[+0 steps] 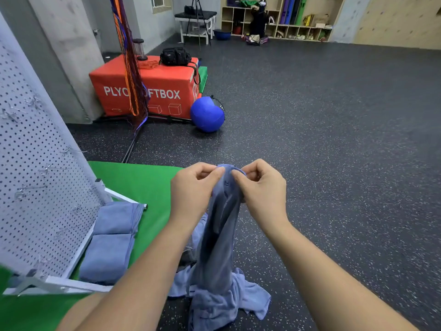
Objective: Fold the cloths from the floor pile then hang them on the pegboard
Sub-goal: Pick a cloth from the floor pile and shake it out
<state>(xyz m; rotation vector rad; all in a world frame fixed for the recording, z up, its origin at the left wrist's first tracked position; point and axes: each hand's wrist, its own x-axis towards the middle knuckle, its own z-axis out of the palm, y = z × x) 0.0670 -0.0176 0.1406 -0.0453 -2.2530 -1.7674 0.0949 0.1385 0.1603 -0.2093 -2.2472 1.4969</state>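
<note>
From the head camera, both hands are raised in front of the body and share one slate-blue soft towelling cloth (223,225). The left hand (193,187) pinches its top edge between thumb and forefinger, the other fingers curled in; the right hand (260,187) does the same just beside it, so the two pinches sit close together on a short bunched stretch of hem. The cloth hangs from that edge in a twisted, rope-like column, and its lower end merges with the crumpled pile of matching blue cloths (222,302) on the black speckled rubber floor (334,163) between the forearms.

To the left, the white perforated metal pegboard (40,175) leans on its frame, with small wire hooks scattered over it and nothing hanging on it that I can see. At its foot, two neatly folded blue cloths (107,256) lie end to end on the bright green mat (145,182).

The cloth looks light, limp and a little grippy, with no stiffness of its own: it will sag and twist wherever it is unsupported. I judge the best hold is at two corners of one edge, so the hands likely need to slide apart along the hem until the panel hangs flat. Lifting it free of the pile first should keep neighbouring cloths from being dragged along.
</note>
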